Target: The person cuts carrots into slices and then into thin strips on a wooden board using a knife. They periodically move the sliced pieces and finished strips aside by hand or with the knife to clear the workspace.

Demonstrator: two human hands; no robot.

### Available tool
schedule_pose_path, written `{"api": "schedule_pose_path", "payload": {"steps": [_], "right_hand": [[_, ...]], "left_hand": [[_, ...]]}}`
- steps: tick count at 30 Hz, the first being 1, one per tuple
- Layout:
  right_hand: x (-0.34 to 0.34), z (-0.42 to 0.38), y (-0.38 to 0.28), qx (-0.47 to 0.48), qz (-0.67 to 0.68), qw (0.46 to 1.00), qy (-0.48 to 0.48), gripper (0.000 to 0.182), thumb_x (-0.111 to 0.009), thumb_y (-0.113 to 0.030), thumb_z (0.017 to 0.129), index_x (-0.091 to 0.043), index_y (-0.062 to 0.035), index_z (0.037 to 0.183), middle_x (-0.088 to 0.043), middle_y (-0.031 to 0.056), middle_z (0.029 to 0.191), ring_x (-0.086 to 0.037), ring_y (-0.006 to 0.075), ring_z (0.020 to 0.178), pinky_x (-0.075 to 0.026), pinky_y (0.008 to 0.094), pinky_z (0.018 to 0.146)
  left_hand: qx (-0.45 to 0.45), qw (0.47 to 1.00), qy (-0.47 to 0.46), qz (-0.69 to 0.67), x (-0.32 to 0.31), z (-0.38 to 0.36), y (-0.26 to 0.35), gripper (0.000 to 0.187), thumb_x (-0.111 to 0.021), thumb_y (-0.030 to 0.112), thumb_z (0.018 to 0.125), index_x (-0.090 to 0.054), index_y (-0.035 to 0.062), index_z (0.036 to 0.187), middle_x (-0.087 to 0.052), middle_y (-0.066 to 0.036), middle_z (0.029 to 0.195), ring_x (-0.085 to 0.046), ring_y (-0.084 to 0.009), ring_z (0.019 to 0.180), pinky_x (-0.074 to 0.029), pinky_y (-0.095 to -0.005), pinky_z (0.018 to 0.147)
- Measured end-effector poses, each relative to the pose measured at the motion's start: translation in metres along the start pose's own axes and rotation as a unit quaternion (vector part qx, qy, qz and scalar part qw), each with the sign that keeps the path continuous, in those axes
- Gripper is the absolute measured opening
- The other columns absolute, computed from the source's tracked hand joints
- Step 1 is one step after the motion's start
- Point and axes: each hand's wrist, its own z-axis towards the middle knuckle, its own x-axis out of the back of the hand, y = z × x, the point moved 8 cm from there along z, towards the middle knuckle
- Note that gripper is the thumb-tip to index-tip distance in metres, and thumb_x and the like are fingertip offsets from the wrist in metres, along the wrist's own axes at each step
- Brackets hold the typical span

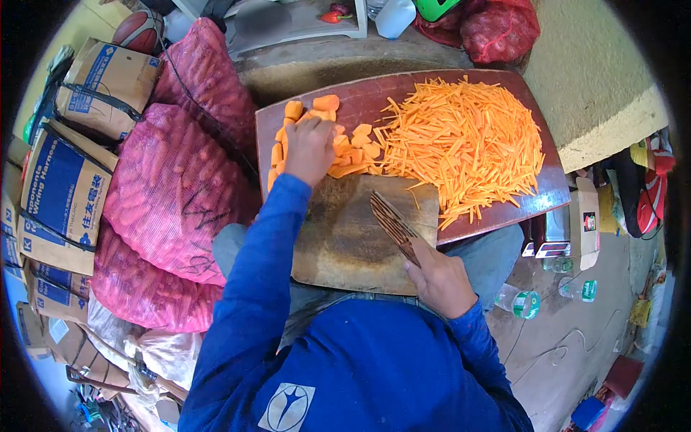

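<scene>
My left hand point(311, 150) is over a group of thick orange carrot pieces point(326, 103) at the board's far left. Its fingers are bent down among them, and whatever lies under the fingertips is hidden. In my right hand point(440, 279) is a knife point(393, 222) with a dark, streaked blade, its tip pointing away and to the left. The blade is over the right part of a worn wooden cutting board point(345, 248). A large heap of carrot strips point(464, 147) lies to the right, beyond the knife.
A reddish-brown tabletop point(551, 193) carries the carrots and board. Full pink mesh sacks point(169, 191) and cardboard boxes point(61, 194) stack up at left. Plastic bottles point(520, 301) lie on the floor at right. A red mesh bag point(500, 32) sits beyond the table.
</scene>
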Motion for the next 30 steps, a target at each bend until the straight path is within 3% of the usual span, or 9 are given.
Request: {"api": "schedule_pose_path", "payload": {"steps": [1, 3, 6, 9, 12, 14, 23, 27, 30], "right_hand": [[0.001, 0.001, -0.001, 0.002, 0.000, 1.000, -0.003, 0.046, -0.072, -0.016, 0.097, -0.057, 0.0002, 0.137, -0.074, 0.0233, 0.110, -0.074, 0.0425, 0.092, -0.058, 0.0501, 0.073], [0.010, 0.003, -0.003, -0.006, 0.028, 1.000, 0.011, 0.040, -0.069, -0.023, 0.102, -0.057, -0.0013, 0.134, -0.075, 0.0235, 0.105, -0.074, 0.0441, 0.092, -0.058, 0.0525, 0.073], [0.013, 0.006, 0.000, -0.028, 0.083, 0.996, -0.002, 0.037, -0.069, -0.020, 0.102, -0.061, -0.0009, 0.132, -0.074, 0.0246, 0.101, -0.073, 0.0463, 0.092, -0.058, 0.0528, 0.075], [0.011, 0.010, -0.005, -0.040, 0.149, 0.988, -0.027, 0.032, -0.069, -0.017, 0.102, -0.065, -0.0014, 0.129, -0.073, 0.0256, 0.097, -0.072, 0.0481, 0.092, -0.057, 0.0520, 0.076], [0.000, 0.017, -0.014, -0.061, 0.192, 0.975, -0.093, 0.031, -0.068, -0.018, 0.103, -0.065, -0.0007, 0.129, -0.071, 0.0271, 0.098, -0.072, 0.0492, 0.093, -0.057, 0.0518, 0.077], [-0.005, 0.021, -0.023, -0.040, 0.202, 0.975, -0.085, 0.031, -0.067, -0.018, 0.104, -0.065, -0.0008, 0.130, -0.071, 0.0276, 0.098, -0.071, 0.0496, 0.093, -0.057, 0.0521, 0.078], [-0.032, 0.033, -0.048, 0.015, 0.192, 0.972, -0.133, 0.043, -0.061, -0.022, 0.108, -0.054, -0.0021, 0.145, -0.072, 0.0309, 0.102, -0.071, 0.0525, 0.096, -0.056, 0.0567, 0.082], [-0.031, 0.032, -0.055, 0.023, 0.182, 0.973, -0.139, 0.046, -0.062, -0.025, 0.108, -0.053, -0.0011, 0.146, -0.072, 0.0322, 0.106, -0.071, 0.0525, 0.097, -0.056, 0.0580, 0.083], [-0.033, 0.029, -0.055, 0.025, 0.162, 0.977, -0.140, 0.046, -0.062, -0.025, 0.108, -0.052, -0.0035, 0.148, -0.074, 0.0312, 0.108, -0.072, 0.0518, 0.096, -0.057, 0.0578, 0.083]], "left_hand": [[0.003, 1.000, -0.001, 0.001, 0.007, -0.017, 0.010, 0.017, -0.072, 0.006, 0.092, -0.074, 0.0067, 0.109, -0.073, -0.013, 0.102, -0.069, -0.0324, 0.103, -0.045, -0.0469, 0.094], [0.224, 0.942, -0.026, -0.250, 0.005, -0.065, 0.003, 0.022, -0.073, 0.006, 0.096, -0.073, 0.0040, 0.118, -0.072, -0.016, 0.100, -0.069, -0.0351, 0.095, -0.051, -0.0449, 0.086], [0.168, 0.961, 0.016, -0.220, 0.016, -0.131, 0.029, 0.031, -0.074, 0.005, 0.097, -0.070, 0.0018, 0.127, -0.072, -0.018, 0.101, -0.069, -0.0369, 0.091, -0.054, -0.0441, 0.080], [0.168, 0.969, 0.033, -0.179, 0.035, -0.173, 0.049, 0.034, -0.074, 0.006, 0.096, -0.068, -0.0001, 0.129, -0.073, -0.021, 0.104, -0.069, -0.0430, 0.096, -0.052, -0.0506, 0.093], [0.209, 0.967, -0.036, -0.142, 0.050, -0.183, 0.051, 0.035, -0.075, 0.008, 0.096, -0.067, 0.0006, 0.130, -0.072, -0.022, 0.107, -0.068, -0.0410, 0.099, -0.051, -0.0499, 0.090], [0.165, 0.979, -0.014, -0.119, 0.060, -0.185, 0.051, 0.039, -0.079, 0.007, 0.094, -0.069, 0.0031, 0.131, -0.072, -0.017, 0.108, -0.068, -0.0377, 0.098, -0.053, -0.0449, 0.089], [0.055, 0.986, -0.004, -0.157, 0.046, -0.196, 0.061, 0.041, -0.080, 0.003, 0.079, -0.072, 0.0006, 0.119, -0.064, -0.014, 0.102, -0.063, -0.0342, 0.093, -0.047, -0.0449, 0.080], [0.054, 0.983, 0.024, -0.172, 0.047, -0.196, 0.064, 0.041, -0.079, 0.002, 0.077, -0.072, 0.0008, 0.118, -0.064, -0.015, 0.103, -0.063, -0.0353, 0.096, -0.048, -0.0454, 0.081], [0.048, 0.984, 0.015, -0.169, 0.046, -0.198, 0.061, 0.042, -0.084, 0.004, 0.079, -0.072, 0.0010, 0.120, -0.070, -0.018, 0.115, -0.066, -0.0389, 0.103, -0.053, -0.0474, 0.089]]}}
